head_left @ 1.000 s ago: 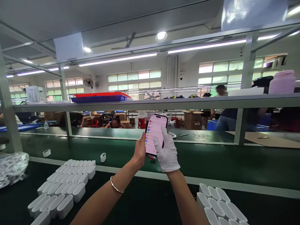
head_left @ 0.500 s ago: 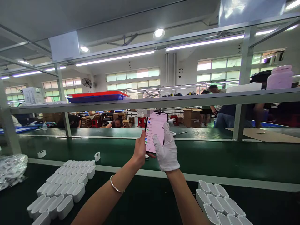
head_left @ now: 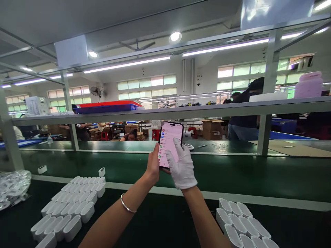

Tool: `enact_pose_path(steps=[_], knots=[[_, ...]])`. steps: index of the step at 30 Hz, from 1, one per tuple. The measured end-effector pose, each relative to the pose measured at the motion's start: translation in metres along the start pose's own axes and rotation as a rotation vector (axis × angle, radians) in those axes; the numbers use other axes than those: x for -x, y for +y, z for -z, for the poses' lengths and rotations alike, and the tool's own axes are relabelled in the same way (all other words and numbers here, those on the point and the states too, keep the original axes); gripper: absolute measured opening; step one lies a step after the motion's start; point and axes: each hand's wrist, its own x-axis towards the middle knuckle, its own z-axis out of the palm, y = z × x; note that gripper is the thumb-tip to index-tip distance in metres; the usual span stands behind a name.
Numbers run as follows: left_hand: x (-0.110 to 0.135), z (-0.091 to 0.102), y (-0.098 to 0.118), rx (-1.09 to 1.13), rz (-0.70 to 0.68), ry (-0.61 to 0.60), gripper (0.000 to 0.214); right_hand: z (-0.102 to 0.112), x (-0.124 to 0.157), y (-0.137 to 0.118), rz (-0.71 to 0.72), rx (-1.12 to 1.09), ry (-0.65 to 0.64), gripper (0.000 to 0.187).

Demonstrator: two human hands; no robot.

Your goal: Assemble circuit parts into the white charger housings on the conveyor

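A black-edged smartphone (head_left: 163,146) with a pink screen and a column of small coloured icons is held upright in front of me. My bare left hand (head_left: 154,163) is closed around its lower left side, thumb along the edge and fingers behind. A white glove covers my right hand (head_left: 182,168). Its thumb and index finger are stretched apart over the right part of the screen; whether the tips touch the glass I cannot tell. A silver bangle (head_left: 126,204) circles my left wrist.
Rows of white oval cups (head_left: 72,198) stand at left, more white cups (head_left: 239,218) at right. A green belt (head_left: 232,175) crosses ahead, carrying small white pieces (head_left: 102,171). Clear plastic bags (head_left: 14,187) lie far left. Overhead runs a shelf (head_left: 181,112); people stand beyond.
My right index finger has come over the screen from the phone's right edge. The phone has shifted slightly left. Small white pieces on the belt have moved left. People in the background have moved.
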Motion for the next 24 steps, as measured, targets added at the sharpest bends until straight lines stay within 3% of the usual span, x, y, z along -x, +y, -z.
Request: enact_pose_path(steps=[7, 12, 24], knots=[[-0.0003, 0.0012, 0.0004, 0.003, 0.002, 0.001, 0.049, -0.0024, 0.0024, -0.0036, -0.01, -0.119, 0.02, 0.057], [-0.0004, 0.0005, 0.0036, 0.028, -0.022, 0.004, 0.051, -0.0019, 0.0016, -0.0014, 0.068, -0.076, -0.049, 0.053], [0.0015, 0.0007, 0.0071, -0.002, -0.025, 0.028, 0.053, -0.0043, 0.0033, -0.0044, 0.024, -0.097, -0.082, 0.055]])
